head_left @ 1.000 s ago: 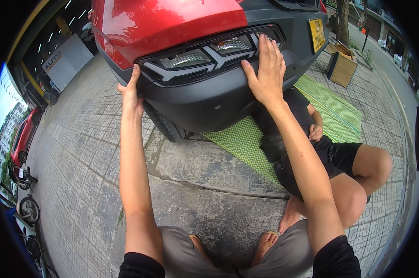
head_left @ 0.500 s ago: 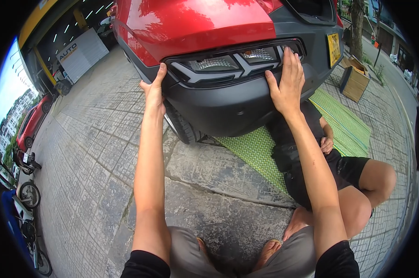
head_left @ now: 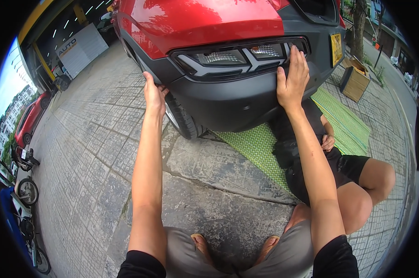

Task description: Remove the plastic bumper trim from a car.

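At the corner of the car's dark grey bumper (head_left: 218,109), my left hand (head_left: 156,95) is beside the wheel arch with its thumb raised away from the bumper and its fingertips at the lower edge. My right hand (head_left: 293,81) lies open, fingers stretched over the right part of the tail lamp unit (head_left: 218,58) and the bumper below it. The lamp has black trim and angled pale strips and sits under the red body panel (head_left: 204,21). The tire (head_left: 182,120) shows below my left hand.
A co-worker in dark clothes (head_left: 320,171) lies on a green mat (head_left: 246,148) partly under the car. A cardboard box (head_left: 354,81) stands at right. At left are a red car (head_left: 31,120), motorbikes (head_left: 26,194) and a garage with a white board (head_left: 79,53).
My left hand has slid down from the lamp's left corner toward the wheel arch, its thumb now off the bumper. The view has shifted; my right hand still rests over the lamp and bumper.
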`<move>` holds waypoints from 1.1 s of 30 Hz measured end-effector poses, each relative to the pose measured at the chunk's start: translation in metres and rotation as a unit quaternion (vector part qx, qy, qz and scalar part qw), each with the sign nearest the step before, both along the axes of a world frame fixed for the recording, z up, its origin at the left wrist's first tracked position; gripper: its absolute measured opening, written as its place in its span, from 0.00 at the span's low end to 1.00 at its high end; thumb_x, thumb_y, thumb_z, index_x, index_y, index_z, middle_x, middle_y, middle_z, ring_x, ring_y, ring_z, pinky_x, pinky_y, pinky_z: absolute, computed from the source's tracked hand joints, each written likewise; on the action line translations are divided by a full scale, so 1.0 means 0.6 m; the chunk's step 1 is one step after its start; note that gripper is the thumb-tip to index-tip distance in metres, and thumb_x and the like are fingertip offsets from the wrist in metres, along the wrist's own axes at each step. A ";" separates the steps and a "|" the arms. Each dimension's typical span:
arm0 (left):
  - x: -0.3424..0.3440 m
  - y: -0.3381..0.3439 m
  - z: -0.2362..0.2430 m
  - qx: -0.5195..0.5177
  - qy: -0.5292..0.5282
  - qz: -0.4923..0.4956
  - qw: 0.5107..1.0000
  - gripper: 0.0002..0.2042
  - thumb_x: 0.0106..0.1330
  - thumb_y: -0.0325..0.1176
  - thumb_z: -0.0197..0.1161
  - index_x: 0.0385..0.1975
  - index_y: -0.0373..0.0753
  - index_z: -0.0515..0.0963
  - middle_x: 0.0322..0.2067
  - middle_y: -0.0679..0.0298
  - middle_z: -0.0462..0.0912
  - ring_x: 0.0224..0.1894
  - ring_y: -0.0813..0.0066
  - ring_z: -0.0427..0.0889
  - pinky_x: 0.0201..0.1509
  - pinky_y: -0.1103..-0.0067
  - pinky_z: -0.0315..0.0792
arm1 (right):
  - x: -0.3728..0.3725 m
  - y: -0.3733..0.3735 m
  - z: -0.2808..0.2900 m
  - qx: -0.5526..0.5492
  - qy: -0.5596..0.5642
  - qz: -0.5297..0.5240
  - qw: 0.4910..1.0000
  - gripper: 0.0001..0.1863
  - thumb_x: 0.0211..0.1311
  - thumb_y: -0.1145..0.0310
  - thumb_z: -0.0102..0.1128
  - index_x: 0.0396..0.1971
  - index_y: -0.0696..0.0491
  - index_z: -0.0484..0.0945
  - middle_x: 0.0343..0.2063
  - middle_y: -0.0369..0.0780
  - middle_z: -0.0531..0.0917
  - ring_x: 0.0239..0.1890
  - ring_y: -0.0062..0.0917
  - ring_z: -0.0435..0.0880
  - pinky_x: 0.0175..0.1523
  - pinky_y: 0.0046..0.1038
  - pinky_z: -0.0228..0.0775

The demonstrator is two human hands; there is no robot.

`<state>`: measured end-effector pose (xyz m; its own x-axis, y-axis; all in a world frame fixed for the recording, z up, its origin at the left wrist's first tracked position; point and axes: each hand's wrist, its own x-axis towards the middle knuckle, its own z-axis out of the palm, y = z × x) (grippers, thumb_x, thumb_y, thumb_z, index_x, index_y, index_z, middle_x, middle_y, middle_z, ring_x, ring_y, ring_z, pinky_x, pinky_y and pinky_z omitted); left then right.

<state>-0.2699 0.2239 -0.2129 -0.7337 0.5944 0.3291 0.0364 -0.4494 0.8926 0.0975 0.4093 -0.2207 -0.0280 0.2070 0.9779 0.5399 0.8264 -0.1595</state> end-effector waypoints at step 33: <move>0.042 0.086 -0.011 0.076 0.001 0.329 0.941 0.44 0.86 0.64 0.38 0.48 0.17 0.82 0.43 0.43 0.89 0.48 0.55 0.87 0.59 0.65 0.76 | 0.004 0.007 -0.005 0.032 0.012 0.025 0.999 0.37 0.71 0.62 0.55 0.79 0.56 0.65 0.76 0.46 0.71 0.80 0.46 0.63 0.82 0.45 0.49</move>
<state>-0.2446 0.2757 -0.2195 -0.9261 -0.0424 0.3749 0.3526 -0.4510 0.8199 0.0996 0.4137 -0.2234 -0.0137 0.1423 0.9897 0.4940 0.8616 -0.1170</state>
